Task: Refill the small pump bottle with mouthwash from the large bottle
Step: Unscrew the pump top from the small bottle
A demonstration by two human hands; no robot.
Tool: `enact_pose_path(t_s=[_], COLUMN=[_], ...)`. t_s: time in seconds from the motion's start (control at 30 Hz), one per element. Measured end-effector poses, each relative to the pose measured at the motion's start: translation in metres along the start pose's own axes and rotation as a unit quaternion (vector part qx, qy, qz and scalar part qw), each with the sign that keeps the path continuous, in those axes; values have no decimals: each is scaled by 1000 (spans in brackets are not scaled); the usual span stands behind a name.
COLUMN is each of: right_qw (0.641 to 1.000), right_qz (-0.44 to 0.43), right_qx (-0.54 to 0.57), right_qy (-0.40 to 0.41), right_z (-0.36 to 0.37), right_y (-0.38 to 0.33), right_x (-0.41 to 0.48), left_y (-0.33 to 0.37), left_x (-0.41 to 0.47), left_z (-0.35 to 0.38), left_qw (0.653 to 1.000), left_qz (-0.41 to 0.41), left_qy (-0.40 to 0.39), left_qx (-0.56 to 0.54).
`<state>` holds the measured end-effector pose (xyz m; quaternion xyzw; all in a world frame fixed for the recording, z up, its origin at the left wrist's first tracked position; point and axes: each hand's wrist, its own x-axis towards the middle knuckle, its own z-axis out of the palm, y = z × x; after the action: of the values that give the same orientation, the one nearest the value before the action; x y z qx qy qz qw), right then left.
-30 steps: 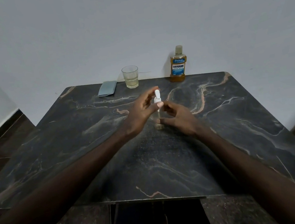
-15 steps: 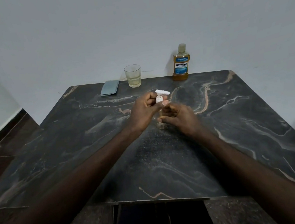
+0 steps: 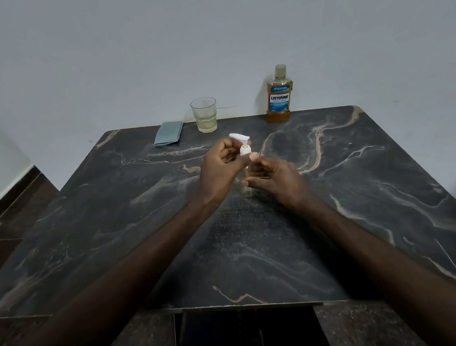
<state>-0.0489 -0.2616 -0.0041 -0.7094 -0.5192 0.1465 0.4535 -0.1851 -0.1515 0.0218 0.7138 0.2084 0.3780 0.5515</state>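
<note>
A single wide-angle camera on the person's head gives the only view. It sits above the near edge of the desk (image 3: 364, 185) and faces forward and down, toward the far edge and the pale wall (image 3: 205, 33) behind it. Almost the whole desk top fits in. The left hand (image 3: 220, 168) and right hand (image 3: 281, 181) lie near the desk's middle, close below the lens.
</note>
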Motion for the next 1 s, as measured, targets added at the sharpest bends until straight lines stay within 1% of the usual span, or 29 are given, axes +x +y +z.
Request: enact_pose_path(t_s=[0.07,0.1,0.17,0.27,0.33,0.4,0.43,0.6,0.7,0.83,0.93,1.0], right_qw=[1000,1000,1000,1000,1000,1000,1000,1000,1000,1000,999,999], right_qz=[0,1,0,-2,-2,-2,-1,6,6,12,14,12], right_qx=[4,7,16,2,-6,-3,-1,-4,2,24,32,31], right_qy=[-1,-2,-2,-3,-7,-7,-6,-7,-5,-11,-16,-17], right_z=[0,0,0,0,0,0,0,-1,-1,-3,-4,-4], right_y=[0,-1,0,0,0,-1,-1,-2,-4,-7,-9,-10], right_x=[0,0,0,0,0,0,-1,-1,-2,-3,-5,-6], left_y=[0,0,-1,-1,-1,-2,-2,4,14,36,53,62], left_x=[0,-1,-1,0,1,1,1,2,7,22,38,50], left_z=[-3,-4,-4,-1,-2,-4,-4,2,4,4,-3,-13], left_qw=[999,999,999,1000,1000,999,999,998,992,985,982,981], left_qz=[5,11,17,3,-5,7,15,30,55,75,57,22], left_qy=[-36,-41,-29,-1,-17,-40,-38,40,96,140,170,194], left_qx=[-9,-7,-1,4,-2,-5,-1,39,57,68,55,10])
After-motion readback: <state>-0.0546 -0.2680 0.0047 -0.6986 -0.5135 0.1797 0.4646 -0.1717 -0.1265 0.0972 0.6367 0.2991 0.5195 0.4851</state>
